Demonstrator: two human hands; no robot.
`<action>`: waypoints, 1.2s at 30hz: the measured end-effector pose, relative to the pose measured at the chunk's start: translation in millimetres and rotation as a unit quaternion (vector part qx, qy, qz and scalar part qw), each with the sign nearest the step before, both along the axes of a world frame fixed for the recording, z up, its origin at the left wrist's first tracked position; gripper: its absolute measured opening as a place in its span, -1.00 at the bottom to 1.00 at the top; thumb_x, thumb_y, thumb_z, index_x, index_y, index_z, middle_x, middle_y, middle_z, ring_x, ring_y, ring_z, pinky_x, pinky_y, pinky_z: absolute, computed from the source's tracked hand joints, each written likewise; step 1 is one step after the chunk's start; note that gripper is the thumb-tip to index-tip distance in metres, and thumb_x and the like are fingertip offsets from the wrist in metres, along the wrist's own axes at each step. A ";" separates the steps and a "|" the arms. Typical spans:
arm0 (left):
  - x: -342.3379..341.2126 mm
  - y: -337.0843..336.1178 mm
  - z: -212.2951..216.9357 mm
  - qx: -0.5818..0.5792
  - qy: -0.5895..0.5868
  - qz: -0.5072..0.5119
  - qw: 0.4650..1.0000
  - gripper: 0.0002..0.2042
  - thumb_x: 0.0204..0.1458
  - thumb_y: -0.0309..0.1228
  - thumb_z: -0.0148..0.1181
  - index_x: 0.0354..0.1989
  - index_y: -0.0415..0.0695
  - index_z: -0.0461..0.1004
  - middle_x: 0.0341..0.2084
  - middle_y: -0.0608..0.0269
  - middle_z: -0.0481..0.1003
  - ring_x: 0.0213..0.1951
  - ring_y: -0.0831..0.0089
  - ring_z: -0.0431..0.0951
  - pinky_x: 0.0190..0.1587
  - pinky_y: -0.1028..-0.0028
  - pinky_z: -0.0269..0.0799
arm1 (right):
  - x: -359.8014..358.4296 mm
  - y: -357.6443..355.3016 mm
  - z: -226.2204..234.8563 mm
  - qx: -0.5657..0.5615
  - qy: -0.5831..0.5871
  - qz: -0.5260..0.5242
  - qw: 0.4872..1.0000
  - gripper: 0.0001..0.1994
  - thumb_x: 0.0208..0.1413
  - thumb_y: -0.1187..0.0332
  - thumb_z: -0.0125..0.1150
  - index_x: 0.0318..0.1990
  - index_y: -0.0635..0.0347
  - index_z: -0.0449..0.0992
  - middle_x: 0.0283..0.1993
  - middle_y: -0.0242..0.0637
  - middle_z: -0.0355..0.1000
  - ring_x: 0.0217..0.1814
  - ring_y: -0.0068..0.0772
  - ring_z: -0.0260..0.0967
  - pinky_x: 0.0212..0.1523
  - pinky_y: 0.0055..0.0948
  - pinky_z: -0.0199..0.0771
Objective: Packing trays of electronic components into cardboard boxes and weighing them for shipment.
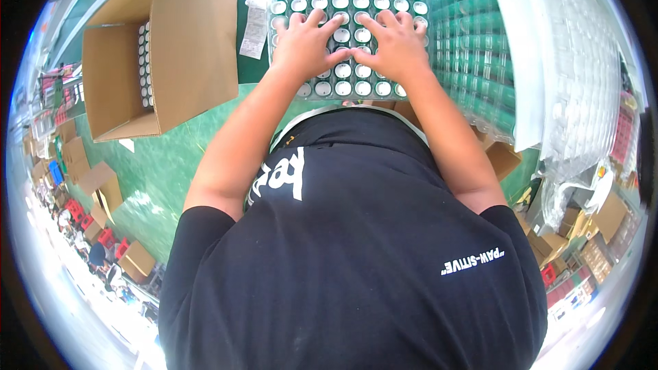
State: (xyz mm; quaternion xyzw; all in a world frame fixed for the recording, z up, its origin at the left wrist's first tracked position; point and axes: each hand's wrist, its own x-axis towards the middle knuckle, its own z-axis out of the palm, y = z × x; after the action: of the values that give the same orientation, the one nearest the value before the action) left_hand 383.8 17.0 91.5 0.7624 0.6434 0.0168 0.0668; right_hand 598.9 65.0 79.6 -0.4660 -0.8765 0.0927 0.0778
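Observation:
In front of me lies a clear plastic tray with rows of round white-topped pieces seated in its pockets. My left hand rests on the left middle of these pieces, fingers spread and pointing away from me. Mirroring it, my right hand lies spread on the right middle. The two thumbs nearly meet at the tray's centre. Neither hand grips anything; both press or rest on the tops, and the pieces beneath the palms are hidden.
At the left stands an open cardboard box holding more white-topped pieces. A paper slip lies between box and tray. To the right rise a stack of filled trays and a tall stack of clear trays. Cartons stand lower right.

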 end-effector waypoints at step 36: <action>-28.6 19.7 -8.3 0.064 -0.012 -0.028 0.997 -0.36 0.13 0.11 0.30 0.34 0.09 0.42 0.18 0.13 0.42 0.18 0.05 0.42 0.23 0.03 0.32 | -13.2 28.3 11.3 -0.048 -0.045 -0.021 0.998 -0.34 0.14 -0.27 0.25 0.36 -0.31 0.45 0.23 -0.35 0.41 0.34 -0.14 0.28 0.36 0.41 0.09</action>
State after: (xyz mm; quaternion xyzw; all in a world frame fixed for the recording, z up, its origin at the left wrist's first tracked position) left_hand 355.2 36.7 83.2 0.7827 0.6185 0.0654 0.0261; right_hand 585.6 93.3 90.9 -0.4907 -0.8639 0.1117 0.0180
